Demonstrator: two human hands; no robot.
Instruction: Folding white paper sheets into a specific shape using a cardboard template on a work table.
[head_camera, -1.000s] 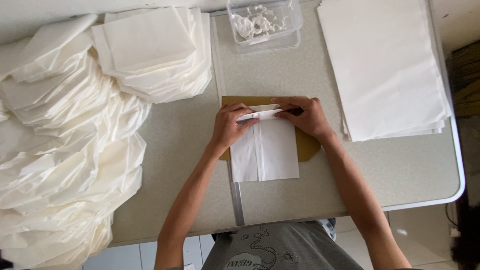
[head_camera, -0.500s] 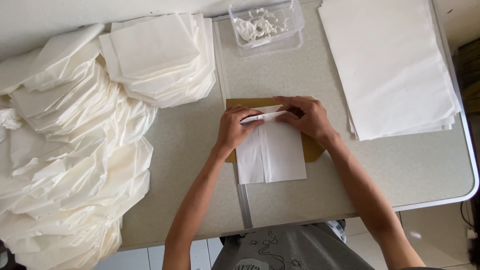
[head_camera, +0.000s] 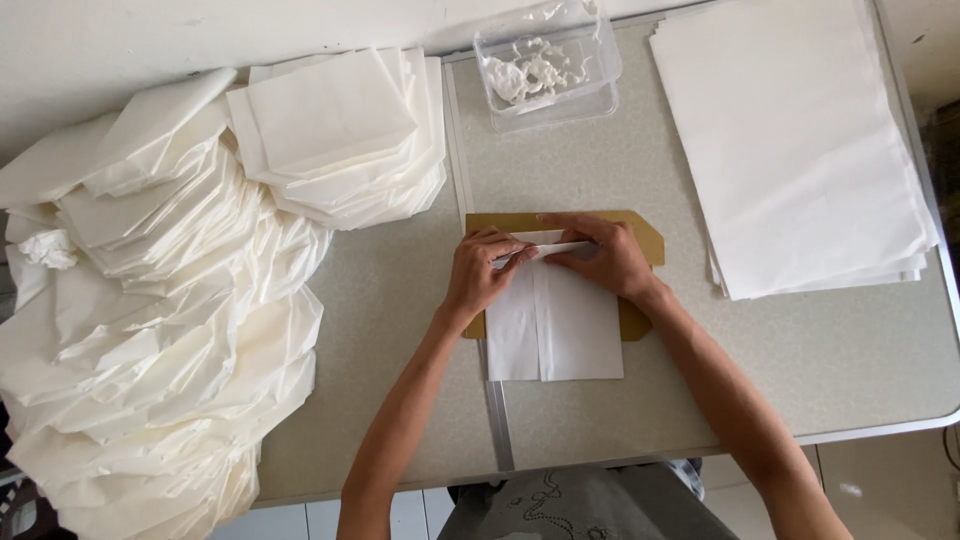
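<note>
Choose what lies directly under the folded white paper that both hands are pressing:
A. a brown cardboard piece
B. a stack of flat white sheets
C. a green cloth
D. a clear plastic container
A: the brown cardboard piece shows around the folded white paper under the left hand and right hand.

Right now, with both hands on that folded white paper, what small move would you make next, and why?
Probably press the top flap flat and run the fingers along it to crease it. The left hand and right hand pinch the upper edge of the folded paper, which is turned over but still lifted. The paper lies on a brown card that gives a firm base.
</note>
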